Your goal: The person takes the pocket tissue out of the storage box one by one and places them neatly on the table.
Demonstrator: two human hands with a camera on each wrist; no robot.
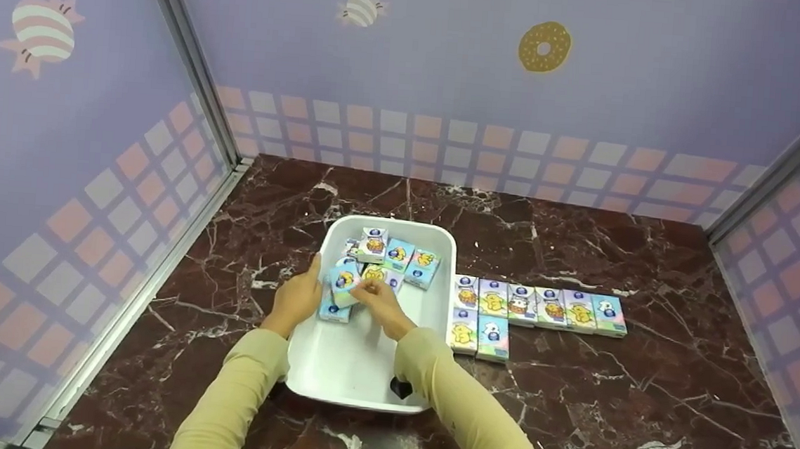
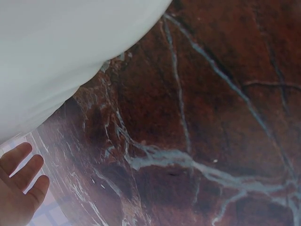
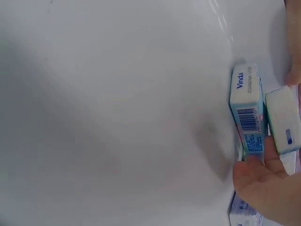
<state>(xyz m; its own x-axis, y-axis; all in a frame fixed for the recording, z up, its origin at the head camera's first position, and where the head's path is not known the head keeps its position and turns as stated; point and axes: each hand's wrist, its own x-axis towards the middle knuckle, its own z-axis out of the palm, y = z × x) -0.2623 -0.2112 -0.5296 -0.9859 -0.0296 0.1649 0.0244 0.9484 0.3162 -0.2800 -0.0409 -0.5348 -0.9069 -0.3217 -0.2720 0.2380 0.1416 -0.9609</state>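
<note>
Sleeves: two pale yellow sleeves come up from the bottom edge of the head view, cut off at the frame.
Tray: white tray on the dark marbled bench; a small black object at its near rim is half hidden by the right sleeve and cannot be made out.
Left hand: left hand at the tray's left wall, thumb side turned inward against a small tissue pack. The left wrist view shows only three straight fingertips at the frame's corner — the grip itself is hidden.
Right hand: right hand inside the tray, fingers pinching the same pack; the right wrist view shows a fingertip on its barcoded edge.
Loose packs: more packs at the tray's far end.
Rows: two rows of packs on the bench just right of the tray — prints too small to read.
</note>
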